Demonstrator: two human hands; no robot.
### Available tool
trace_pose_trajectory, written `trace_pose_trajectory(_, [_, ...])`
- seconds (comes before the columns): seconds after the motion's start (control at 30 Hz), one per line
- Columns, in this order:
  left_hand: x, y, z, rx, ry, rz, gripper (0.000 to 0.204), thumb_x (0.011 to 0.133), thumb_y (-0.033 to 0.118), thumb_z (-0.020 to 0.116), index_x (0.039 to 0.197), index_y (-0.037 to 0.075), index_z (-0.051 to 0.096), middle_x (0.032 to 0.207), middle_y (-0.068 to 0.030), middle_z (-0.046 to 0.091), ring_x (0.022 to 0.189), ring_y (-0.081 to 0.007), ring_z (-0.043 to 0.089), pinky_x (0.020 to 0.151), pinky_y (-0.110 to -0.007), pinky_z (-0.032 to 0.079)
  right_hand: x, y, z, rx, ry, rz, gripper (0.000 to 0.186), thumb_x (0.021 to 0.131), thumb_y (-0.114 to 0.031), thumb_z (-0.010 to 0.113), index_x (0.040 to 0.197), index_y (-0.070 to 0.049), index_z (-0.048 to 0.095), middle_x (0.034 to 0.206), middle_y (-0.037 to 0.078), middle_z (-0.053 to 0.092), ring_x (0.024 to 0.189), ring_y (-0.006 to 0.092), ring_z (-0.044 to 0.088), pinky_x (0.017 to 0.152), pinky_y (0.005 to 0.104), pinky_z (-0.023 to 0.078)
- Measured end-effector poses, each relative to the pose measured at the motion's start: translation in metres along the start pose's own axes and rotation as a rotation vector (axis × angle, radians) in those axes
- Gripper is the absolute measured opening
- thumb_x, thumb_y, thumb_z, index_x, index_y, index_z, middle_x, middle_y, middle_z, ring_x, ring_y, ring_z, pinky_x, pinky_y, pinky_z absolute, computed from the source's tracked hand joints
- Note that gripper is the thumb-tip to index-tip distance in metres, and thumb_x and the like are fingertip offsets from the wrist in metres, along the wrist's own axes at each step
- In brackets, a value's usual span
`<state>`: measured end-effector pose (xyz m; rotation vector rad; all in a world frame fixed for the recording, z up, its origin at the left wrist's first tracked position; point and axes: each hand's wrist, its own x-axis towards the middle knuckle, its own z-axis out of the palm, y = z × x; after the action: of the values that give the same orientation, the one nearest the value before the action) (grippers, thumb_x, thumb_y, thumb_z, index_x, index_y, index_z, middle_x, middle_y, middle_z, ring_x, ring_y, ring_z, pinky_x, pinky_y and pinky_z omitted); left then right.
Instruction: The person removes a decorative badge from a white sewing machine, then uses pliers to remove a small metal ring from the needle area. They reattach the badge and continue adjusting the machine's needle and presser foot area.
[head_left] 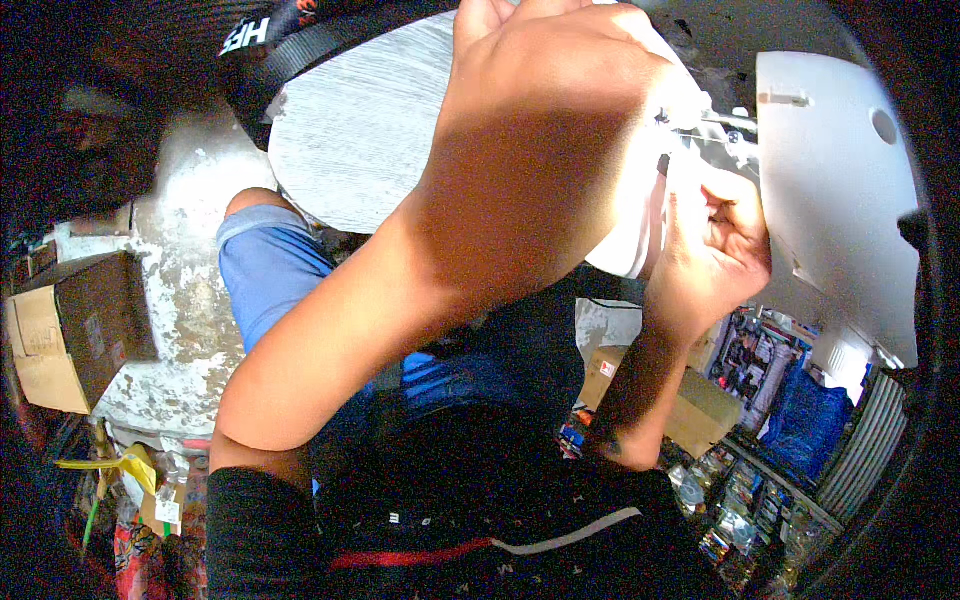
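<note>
My left hand [550,110] reaches across a white rounded part [620,255], its back toward me. Its fingers curl at the upper edge of the picture; what they grip is hidden. Beside it, my right hand [715,225] is closed, fingers bent and pressed against the glaring white area. Something small may be pinched there, but I cannot make it out. Just above the right hand, thin metal rods and fittings [738,140] join the white part to a curved white panel [840,190] with a round hole. A brushed, silver-grey flat surface [355,140] extends left of my left hand.
A cardboard box [75,335] stands at the left on a worn, patchy floor [180,340]. Another carton [700,410], a blue mesh bundle [805,410] and a rack of small packaged goods [740,500] are at the lower right. A black strap [310,55] hangs at the upper left.
</note>
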<state>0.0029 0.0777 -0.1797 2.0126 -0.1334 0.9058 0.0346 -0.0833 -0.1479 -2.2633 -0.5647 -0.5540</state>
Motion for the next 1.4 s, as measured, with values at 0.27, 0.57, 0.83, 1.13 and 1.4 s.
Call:
trace_pose_trajectory(0.27, [-0.010,-0.004,0.004,-0.028,-0.010,-0.001,0.021,0.073,0.016,0.063,0.092,0.012,0.068,0.091,-0.0063,0.062,0.090,-0.0257,0.051,0.080,-0.041,0.031,0.002,0.005,0.010,0.083,0.077,-0.037,0.012,0.078,0.010,0.067,0.084,0.002,0.062,0.080,0.006,0.065,0.070,0.0076,0.059,0.064,0.0198,0.048])
trace_pose_trajectory(0.57, [-0.010,0.000,0.010,-0.036,-0.019,0.005,0.020,0.073,0.016,0.063,0.091,0.012,0.068,0.090,-0.0068,0.062,0.089,-0.0260,0.052,0.079,-0.041,0.032,0.004,0.003,0.014,0.059,0.147,-0.037,0.010,0.078,0.008,0.069,0.082,0.001,0.063,0.074,0.005,0.066,0.064,0.0067,0.060,0.059,0.0190,0.048])
trace_pose_trajectory(0.83, [-0.016,-0.002,0.010,-0.035,-0.020,-0.011,0.019,0.073,0.015,0.062,0.090,0.011,0.067,0.090,-0.0072,0.062,0.088,-0.0264,0.052,0.078,-0.041,0.033,0.005,0.003,0.017,0.098,0.167,-0.073,0.010,0.077,0.007,0.071,0.080,0.000,0.063,0.075,0.006,0.067,0.064,0.0070,0.061,0.059,0.0194,0.049])
trace_pose_trajectory(1.13, [-0.019,-0.001,0.011,-0.035,-0.022,-0.013,0.018,0.073,0.015,0.062,0.089,0.010,0.067,0.089,-0.0076,0.062,0.087,-0.0267,0.053,0.077,-0.041,0.034,0.004,0.004,0.017,0.091,0.147,-0.083,0.013,0.076,0.007,0.072,0.082,0.000,0.062,0.073,0.006,0.065,0.060,0.0085,0.059,0.058,0.0205,0.048])
trace_pose_trajectory(1.4, [-0.021,-0.001,0.011,-0.034,-0.021,-0.013,0.017,0.072,0.015,0.062,0.088,0.010,0.067,0.089,-0.0080,0.062,0.086,-0.0270,0.054,0.077,-0.041,0.035,0.002,0.005,0.015,0.038,0.136,-0.079,0.014,0.074,0.008,0.073,0.081,0.001,0.063,0.075,0.005,0.065,0.064,0.0089,0.060,0.059,0.0206,0.049])
